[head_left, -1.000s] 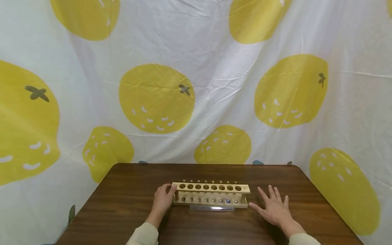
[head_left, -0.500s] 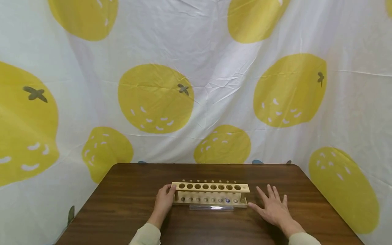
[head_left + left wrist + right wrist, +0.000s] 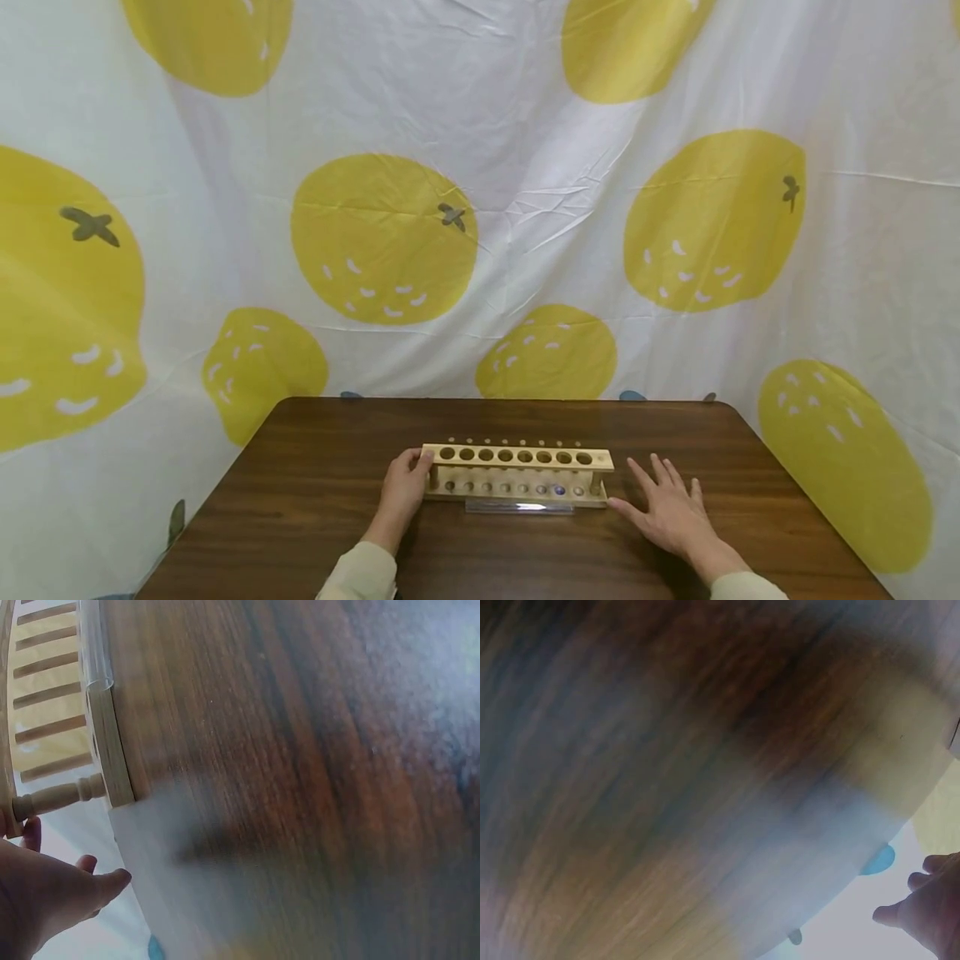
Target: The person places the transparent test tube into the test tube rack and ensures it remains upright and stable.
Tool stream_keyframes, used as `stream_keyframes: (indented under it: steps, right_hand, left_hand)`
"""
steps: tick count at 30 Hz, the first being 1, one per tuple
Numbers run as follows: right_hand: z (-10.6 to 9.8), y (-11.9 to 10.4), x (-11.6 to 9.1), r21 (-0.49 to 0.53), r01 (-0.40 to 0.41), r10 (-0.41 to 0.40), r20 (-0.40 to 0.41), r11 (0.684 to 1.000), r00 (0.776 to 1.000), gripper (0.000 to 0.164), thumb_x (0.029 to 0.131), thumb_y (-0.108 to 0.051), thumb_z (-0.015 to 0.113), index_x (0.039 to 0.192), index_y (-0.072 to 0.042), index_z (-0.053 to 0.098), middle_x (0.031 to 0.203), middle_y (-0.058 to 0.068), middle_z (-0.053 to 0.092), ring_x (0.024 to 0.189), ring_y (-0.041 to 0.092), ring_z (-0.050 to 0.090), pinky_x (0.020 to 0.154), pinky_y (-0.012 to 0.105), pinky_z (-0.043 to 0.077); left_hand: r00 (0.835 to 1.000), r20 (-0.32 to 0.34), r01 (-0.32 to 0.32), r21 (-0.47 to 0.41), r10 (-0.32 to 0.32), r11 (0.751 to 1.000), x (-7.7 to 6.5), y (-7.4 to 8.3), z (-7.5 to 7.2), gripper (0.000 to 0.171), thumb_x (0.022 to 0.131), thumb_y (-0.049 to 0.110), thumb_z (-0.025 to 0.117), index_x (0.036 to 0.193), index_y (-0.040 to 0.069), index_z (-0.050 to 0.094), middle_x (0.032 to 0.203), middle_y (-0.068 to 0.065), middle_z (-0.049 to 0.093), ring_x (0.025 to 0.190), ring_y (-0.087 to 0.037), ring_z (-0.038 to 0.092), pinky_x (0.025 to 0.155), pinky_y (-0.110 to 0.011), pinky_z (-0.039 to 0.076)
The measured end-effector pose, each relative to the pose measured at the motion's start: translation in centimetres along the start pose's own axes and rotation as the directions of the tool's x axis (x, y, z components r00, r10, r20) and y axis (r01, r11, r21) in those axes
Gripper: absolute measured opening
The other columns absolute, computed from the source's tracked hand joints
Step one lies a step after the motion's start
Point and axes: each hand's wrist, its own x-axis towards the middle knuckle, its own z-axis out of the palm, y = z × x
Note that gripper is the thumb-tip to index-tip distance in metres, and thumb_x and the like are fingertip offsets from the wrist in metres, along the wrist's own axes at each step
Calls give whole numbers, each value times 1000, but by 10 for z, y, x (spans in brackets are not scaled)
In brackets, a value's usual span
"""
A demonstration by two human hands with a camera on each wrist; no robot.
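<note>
A wooden test tube rack (image 3: 517, 457) stands upright on the table, with a row of round holes in its top board and pegs along its back. My left hand (image 3: 402, 490) pinches the left end of its top board between thumb and finger; in the left wrist view the other fingers of that hand (image 3: 52, 889) reach out past the rack's end post. A clear tube (image 3: 519, 507) lies along the rack's front edge. My right hand (image 3: 671, 510) is spread flat by the right end, its thumb close to the base; whether they touch I cannot tell.
The dark wood-grain table (image 3: 315, 500) carries the rack. A small blue spot (image 3: 559, 490) shows in one lower hollow of the rack. Behind the table's far edge hangs a white cloth (image 3: 525, 208) printed with yellow lemons.
</note>
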Motion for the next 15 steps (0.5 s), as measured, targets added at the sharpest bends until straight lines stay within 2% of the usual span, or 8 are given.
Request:
stream_keyframes:
  steps: [6,15]
  right_hand:
    - [-3,-3,-3,-2,29,-29,-29,1000,999,84,92,-65,54,150,-5,41,152,33,31,138,54,27,100,80,11]
    - [-3,-13,-7,-19,87,-88,-22,996,996,85,90,-68,54,149,-7,43,148,27,41,135,48,37,101,77,16]
  left_hand:
    - [1000,-3,-3,-19,3,1000,0,0,0,32,102,20,55,115,-8,63,123,-28,59,121,-43,50,104,-57,35]
    - [1000,-7,-4,-2,4,1000,-1,1,0,31,102,20,55,115,-7,64,122,-27,60,119,-43,52,102,-57,36]
